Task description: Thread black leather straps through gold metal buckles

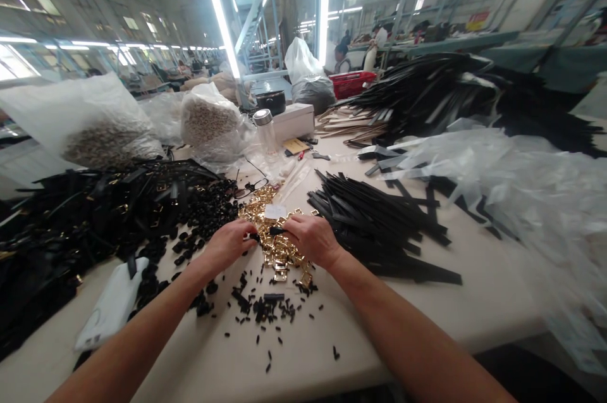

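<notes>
Black piece [275, 231] pinched in right hand [313, 240] over gold buckles [281, 254], with dark bit [255, 237] pinched in left hand [229, 243] (shape too small to tell), liable to slip from so slight a hold and vanish among loose black pellets [262, 310].

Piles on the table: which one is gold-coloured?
The buckle pile, showing between the left hand and right hand: it is gold, while the strip pile to its right and the small pieces nearer the camera are black.
</notes>
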`<state>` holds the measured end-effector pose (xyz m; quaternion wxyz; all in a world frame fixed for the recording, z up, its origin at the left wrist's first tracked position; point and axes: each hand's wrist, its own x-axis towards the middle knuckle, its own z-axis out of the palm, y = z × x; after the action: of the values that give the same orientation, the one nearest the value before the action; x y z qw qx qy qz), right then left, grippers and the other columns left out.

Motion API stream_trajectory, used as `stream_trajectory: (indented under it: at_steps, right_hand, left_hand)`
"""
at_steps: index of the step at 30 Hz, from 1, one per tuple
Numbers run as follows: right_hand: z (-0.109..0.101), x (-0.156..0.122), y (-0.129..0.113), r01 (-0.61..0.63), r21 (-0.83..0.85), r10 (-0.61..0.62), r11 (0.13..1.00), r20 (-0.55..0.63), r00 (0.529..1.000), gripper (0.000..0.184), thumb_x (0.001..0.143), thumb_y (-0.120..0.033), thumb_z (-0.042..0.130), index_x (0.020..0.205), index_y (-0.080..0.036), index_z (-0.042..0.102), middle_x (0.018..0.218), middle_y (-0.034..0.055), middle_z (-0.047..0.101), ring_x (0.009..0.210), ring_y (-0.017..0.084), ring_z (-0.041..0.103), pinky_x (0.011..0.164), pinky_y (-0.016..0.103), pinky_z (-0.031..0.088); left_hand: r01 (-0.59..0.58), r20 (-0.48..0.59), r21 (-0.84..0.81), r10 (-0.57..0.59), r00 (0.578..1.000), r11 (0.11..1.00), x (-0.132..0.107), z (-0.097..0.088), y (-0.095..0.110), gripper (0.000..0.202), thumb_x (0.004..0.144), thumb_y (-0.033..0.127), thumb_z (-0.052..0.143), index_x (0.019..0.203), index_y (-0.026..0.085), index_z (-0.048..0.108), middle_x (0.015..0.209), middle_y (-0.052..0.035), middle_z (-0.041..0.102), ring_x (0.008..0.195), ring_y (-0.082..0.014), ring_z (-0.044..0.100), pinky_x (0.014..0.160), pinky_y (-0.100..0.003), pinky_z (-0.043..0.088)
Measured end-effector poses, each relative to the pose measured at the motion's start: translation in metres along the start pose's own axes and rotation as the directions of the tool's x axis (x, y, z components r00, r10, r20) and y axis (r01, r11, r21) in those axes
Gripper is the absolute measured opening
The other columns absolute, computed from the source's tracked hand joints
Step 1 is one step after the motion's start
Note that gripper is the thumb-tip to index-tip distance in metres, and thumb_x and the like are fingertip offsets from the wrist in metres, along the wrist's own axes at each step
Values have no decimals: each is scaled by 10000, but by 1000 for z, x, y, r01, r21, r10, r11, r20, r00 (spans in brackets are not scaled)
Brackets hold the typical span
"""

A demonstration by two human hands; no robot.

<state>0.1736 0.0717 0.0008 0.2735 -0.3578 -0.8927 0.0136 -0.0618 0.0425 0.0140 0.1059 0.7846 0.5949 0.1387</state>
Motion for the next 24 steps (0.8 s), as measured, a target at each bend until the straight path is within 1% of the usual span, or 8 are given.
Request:
stream_trajectory:
  at_steps: [5,10,12,14,16,18,22,24]
  right_hand:
    - [0,0,0,2,3,-2,1000,3,1000,168,941,-275,534,811,-203,613,811,1,633,705,119,546,606,242,292]
    - [0,1,2,-22,-10,23,1000,10,1000,128,928,-265,556,836,-204,621,833,2,642,731,125,562,616,246,303]
    - [-1,1,3,-53,-24,53,998,1,999,144,934,-292,557,839,-207,626,822,3,640,727,128,565,613,250,304]
    - [-2,1,4,-79,-31,78,996,-10,997,171,941,-324,551,840,-210,629,806,3,636,716,129,566,609,252,302]
    - [-2,1,5,-90,-27,90,996,-12,996,177,942,-336,548,847,-212,631,803,2,636,711,131,568,607,252,302]
    - [-1,1,5,-92,-15,92,996,-3,996,171,942,-326,546,852,-212,636,811,5,640,713,130,569,610,248,305]
    - [0,1,5,-91,-4,91,996,7,996,157,936,-310,550,857,-210,641,822,12,644,717,131,572,617,242,314]
    - [0,1,5,-93,-4,93,996,-3,996,140,929,-303,562,860,-210,640,822,10,646,719,134,575,620,242,316]
  left_hand:
    - [7,-53,44,-5,999,999,-6,2,-4,169,786,172,542,860,241,677,910,-23,657,794,-191,622,768,-289,459]
    - [63,-135,117,-47,990,991,-11,-7,-6,171,787,161,543,871,227,675,928,-54,655,834,-220,623,807,-319,456]
    - [29,-129,100,-16,992,995,-13,-8,3,135,810,200,554,867,223,674,920,-56,654,831,-222,618,800,-327,458]
    - [-49,-61,47,52,997,998,-14,-6,18,107,819,234,577,862,227,675,908,-47,656,815,-213,614,773,-321,463]
    - [-132,7,-11,132,991,991,-13,1,33,95,802,224,610,868,231,678,914,-41,659,830,-208,610,765,-312,464]
    - [-177,34,-35,178,984,984,-9,9,45,108,783,182,623,862,228,679,916,-44,659,846,-209,605,766,-308,461]
    - [-158,22,-22,159,987,987,1,21,51,91,772,147,614,771,211,679,846,-55,648,792,-207,595,729,-301,451]
    - [-103,-11,-94,102,995,990,2,21,49,59,764,185,640,739,215,684,813,-46,646,742,-194,592,705,-292,448]
